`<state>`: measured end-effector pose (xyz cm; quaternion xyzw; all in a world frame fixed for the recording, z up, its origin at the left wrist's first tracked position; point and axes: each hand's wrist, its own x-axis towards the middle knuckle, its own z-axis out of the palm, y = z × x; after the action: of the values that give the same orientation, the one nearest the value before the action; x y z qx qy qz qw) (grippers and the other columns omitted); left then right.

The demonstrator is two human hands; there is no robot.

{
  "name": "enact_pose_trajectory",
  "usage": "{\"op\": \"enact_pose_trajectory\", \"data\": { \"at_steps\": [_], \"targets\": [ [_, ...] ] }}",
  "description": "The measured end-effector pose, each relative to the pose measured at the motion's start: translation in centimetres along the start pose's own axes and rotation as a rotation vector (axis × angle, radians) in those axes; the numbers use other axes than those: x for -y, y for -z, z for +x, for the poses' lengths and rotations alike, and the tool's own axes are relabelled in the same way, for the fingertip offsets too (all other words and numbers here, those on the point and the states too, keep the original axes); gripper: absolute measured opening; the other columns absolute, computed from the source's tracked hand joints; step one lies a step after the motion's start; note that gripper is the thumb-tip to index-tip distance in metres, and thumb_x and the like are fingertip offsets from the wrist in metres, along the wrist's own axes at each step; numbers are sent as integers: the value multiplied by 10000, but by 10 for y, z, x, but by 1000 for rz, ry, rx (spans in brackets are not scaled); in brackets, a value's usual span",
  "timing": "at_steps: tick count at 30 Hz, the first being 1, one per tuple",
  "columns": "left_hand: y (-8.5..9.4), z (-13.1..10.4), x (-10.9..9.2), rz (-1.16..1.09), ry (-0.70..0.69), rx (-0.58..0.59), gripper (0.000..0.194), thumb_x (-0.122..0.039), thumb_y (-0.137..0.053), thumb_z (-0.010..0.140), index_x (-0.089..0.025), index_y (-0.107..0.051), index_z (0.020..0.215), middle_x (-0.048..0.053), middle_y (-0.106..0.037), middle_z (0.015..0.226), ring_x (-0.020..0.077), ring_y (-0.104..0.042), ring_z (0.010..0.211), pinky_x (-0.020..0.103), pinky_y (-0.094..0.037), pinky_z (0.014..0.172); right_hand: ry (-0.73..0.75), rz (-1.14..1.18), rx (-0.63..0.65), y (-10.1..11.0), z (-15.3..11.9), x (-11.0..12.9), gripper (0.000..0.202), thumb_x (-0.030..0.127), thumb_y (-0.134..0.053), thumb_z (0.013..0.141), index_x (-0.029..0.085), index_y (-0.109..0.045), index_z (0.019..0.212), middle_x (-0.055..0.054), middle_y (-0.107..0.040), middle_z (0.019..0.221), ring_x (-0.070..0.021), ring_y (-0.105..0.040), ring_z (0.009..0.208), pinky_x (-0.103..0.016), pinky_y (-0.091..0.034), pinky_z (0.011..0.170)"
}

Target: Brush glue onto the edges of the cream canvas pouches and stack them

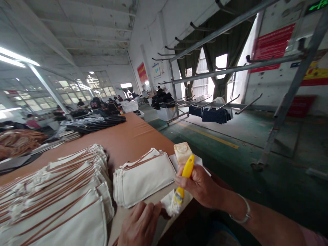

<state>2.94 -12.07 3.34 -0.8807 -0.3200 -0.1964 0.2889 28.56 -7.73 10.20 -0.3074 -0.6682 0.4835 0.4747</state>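
Observation:
My right hand is closed around the yellow handle of a paintbrush. The brush points downward, and its whitish bristles touch a small cream fabric piece at the table's near edge. My left hand has its fingers bent and pressed together, with the fingertips at the left end of that piece; the grip itself is partly hidden. Just beyond the hands lies a small stack of cream fabric panels with brown trim. Behind my right hand stands a pale block-shaped container, its contents unclear.
A larger pile of cream panels with brown strips covers the left of the brown-topped table. Black items lie farther back. A metal rack with prongs stands at right on the green floor. People work in the distance.

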Motion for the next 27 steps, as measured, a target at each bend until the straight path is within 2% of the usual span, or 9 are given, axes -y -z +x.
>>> {"op": "enact_pose_trajectory", "data": {
  "at_steps": [6, 10, 12, 15, 17, 19, 22, 25, 27],
  "targets": [
    [2, 5, 3, -29, 25, -15, 245, -171, -412, 979, -135, -634, 1078, 26, -655, 746, 144, -531, 614, 277, -411, 574, 14, 41, -157, -1, 4, 2, 261, 382, -601, 849, 191, -515, 694, 55, -411, 612, -99, -383, 569, -236, -345, 557],
    [4, 4, 3, -46, 103, -11, 246, -178, -391, 986, -197, -633, 1027, 17, -680, 776, 157, -576, 644, 285, -422, 618, -15, 18, -3, -14, -4, -4, 282, 408, -594, 857, 184, -537, 696, 38, -442, 634, -114, -417, 609, -246, -375, 594],
    [4, -3, 1, -78, 267, 20, 203, -237, -420, 987, -236, -620, 956, 8, -691, 809, 169, -612, 694, 287, -437, 658, -92, 60, -37, -12, -13, -9, 297, 442, -607, 849, 182, -552, 717, 37, -435, 629, -110, -398, 588, -242, -365, 554],
    [5, -22, 0, -197, 745, 76, 170, -306, -444, 978, -252, -579, 890, -14, -667, 766, 156, -624, 683, 248, -446, 637, -233, 173, -272, 1, -21, -23, 328, 507, -674, 792, 193, -583, 797, 74, -335, 527, -87, -286, 478, -227, -247, 424],
    [12, -35, 4, -303, 1022, 80, 200, -337, -413, 981, -251, -556, 870, -35, -627, 705, 135, -596, 622, 217, -433, 591, -284, 285, -391, 10, -21, -33, 345, 512, -721, 748, 199, -597, 820, 82, -312, 506, -81, -271, 461, -221, -231, 409],
    [31, -45, 14, -344, 1141, 7, 235, -383, -393, 973, -247, -540, 849, -44, -598, 681, 127, -566, 607, 205, -430, 586, -331, 380, -467, 15, -20, -40, 365, 505, -762, 704, 201, -615, 841, 78, -330, 502, -79, -287, 457, -213, -232, 399],
    [79, -49, 45, -258, 1144, -89, 282, -438, -419, 936, -239, -502, 754, -56, -537, 623, 126, -506, 580, 203, -410, 563, -403, 454, -516, 18, -22, -46, 400, 493, -806, 644, 194, -635, 847, 65, -367, 503, -80, -315, 457, -196, -241, 384],
    [126, -48, 90, -209, 1034, 122, 312, -461, -450, 909, -236, -516, 703, -63, -521, 589, 124, -488, 556, 212, -378, 552, -441, 490, -538, 17, -26, -50, 378, 485, -808, 638, 189, -618, 775, 61, -368, 496, -70, -305, 452, -176, -240, 376],
    [139, -52, 120, -197, 913, 358, 332, -485, -490, 890, -235, -549, 681, -59, -545, 594, 128, -522, 578, 220, -360, 564, -460, 499, -578, 16, -27, -54, 381, 490, -808, 631, 190, -610, 760, 64, -362, 489, -64, -290, 445, -166, -236, 371]
  ]
}}
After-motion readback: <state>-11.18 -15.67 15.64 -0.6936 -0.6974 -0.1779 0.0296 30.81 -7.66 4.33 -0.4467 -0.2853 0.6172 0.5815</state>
